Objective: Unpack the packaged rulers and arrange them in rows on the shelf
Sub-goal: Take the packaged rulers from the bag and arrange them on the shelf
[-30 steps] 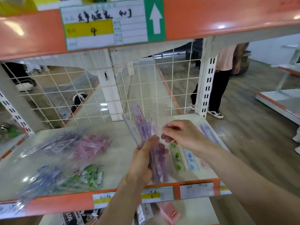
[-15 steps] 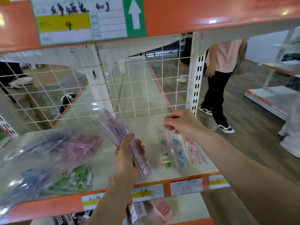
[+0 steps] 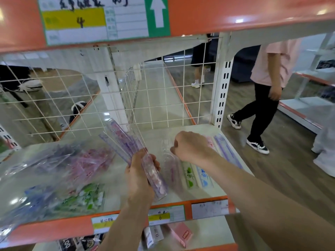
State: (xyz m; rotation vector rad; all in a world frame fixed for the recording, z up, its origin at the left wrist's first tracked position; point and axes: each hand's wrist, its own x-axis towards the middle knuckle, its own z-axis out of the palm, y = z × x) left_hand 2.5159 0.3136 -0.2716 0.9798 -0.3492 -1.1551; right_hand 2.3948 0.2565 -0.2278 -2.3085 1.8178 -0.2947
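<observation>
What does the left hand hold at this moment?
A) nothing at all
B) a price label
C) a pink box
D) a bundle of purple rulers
D: the left hand grips a fanned bundle of purple rulers in clear wrap, held above the shelf.

Bright, even overhead light; glare spots on top shelf edge (image 3: 239, 20) above right hand (image 3: 192, 147); sheen on bags (image 3: 54, 169) left of left hand (image 3: 139, 176); bags + rulers (image 3: 125, 142) blurred; wide-angle bend at frame edges; bg soft.
</observation>
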